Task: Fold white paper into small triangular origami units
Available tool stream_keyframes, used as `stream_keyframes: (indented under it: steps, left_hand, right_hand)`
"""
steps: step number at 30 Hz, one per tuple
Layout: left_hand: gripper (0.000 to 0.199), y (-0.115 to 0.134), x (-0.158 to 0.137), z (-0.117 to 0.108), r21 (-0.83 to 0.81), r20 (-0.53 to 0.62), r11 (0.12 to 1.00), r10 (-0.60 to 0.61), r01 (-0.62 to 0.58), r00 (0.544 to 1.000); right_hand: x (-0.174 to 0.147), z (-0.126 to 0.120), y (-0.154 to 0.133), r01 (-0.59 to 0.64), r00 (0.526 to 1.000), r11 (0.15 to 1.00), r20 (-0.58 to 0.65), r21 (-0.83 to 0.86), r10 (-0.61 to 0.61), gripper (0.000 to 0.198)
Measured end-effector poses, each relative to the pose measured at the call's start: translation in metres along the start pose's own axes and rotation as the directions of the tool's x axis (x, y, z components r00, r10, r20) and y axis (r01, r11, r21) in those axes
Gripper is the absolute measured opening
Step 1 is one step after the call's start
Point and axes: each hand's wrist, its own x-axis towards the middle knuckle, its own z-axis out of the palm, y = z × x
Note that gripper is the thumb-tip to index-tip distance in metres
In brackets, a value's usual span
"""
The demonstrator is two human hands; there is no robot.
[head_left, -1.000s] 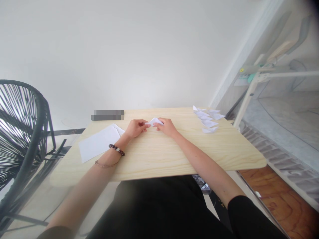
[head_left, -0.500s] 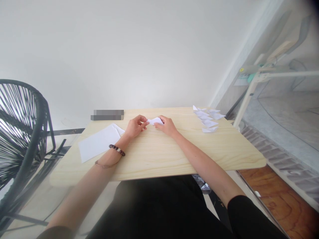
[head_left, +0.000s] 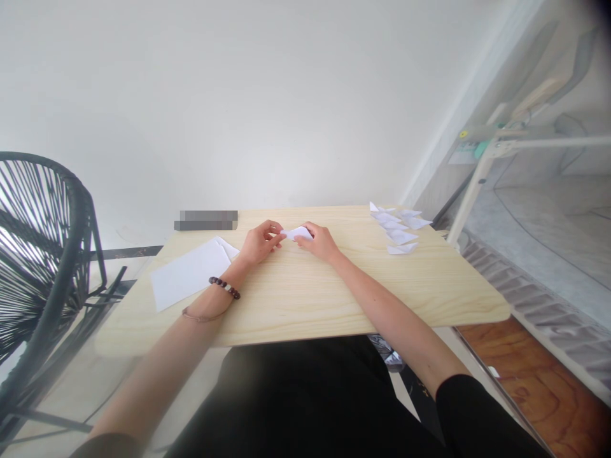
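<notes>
A small folded white paper (head_left: 298, 233) is held between my two hands above the middle of the table. My left hand (head_left: 261, 242) pinches its left tip between thumb and finger. Around the right end of the paper, my right hand (head_left: 319, 240) is closed, with the thumb on the near side. Part of the paper is hidden by my fingers. Several folded white paper pieces with pointed ends (head_left: 401, 236) lie grouped at the right of the table. Flat white sheets of paper (head_left: 188, 275) lie to the left, beside my left forearm.
The light wooden table (head_left: 305, 305) stands against a white wall. A blurred dark strip (head_left: 205, 221) lies at its back left. A dark woven chair (head_left: 71, 210) is at the left, and a white metal frame (head_left: 472, 191) rises past the right edge.
</notes>
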Motion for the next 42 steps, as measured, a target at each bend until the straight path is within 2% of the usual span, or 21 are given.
stream_keyframes:
  steps: [12,21,26,30,35,42]
  left_hand:
    - [0.031,0.0002,-0.0003,-0.0009,0.054,-0.025,0.998,0.03,-0.029,0.999]
    - [0.036,0.0018,-0.0016,-0.001,0.07,-0.008,0.997,0.011,-0.01,1.0]
    - [0.041,0.0049,-0.003,-0.0006,0.084,-0.003,0.996,-0.014,0.015,1.0]
    - [0.037,0.006,-0.0021,-0.0015,0.138,-0.005,0.989,0.06,-0.058,0.998]
    - [0.027,0.0036,0.0003,-0.0029,0.22,0.0,0.964,0.154,-0.15,0.988]
    - [0.022,0.0022,0.0004,-0.0021,0.155,0.026,0.984,0.085,-0.088,0.996]
  right_hand:
    - [0.0006,0.0012,0.0015,-0.026,1.0,1.0,-0.011,-0.016,0.026,0.02]
    - [0.001,0.0003,0.0012,-0.048,0.999,0.998,-0.029,-0.051,0.046,0.02]
    - [0.0018,-0.0004,0.0001,-0.1,0.994,0.995,-0.044,-0.007,0.1,0.018]
    - [0.0017,-0.0012,-0.0019,-0.126,0.991,0.991,-0.039,0.042,0.128,0.016]
    - [0.0012,-0.001,-0.0017,-0.118,0.993,0.992,-0.022,0.044,0.119,0.014]
    - [0.0001,-0.0001,-0.0001,-0.048,0.999,0.998,0.017,0.037,0.047,0.018]
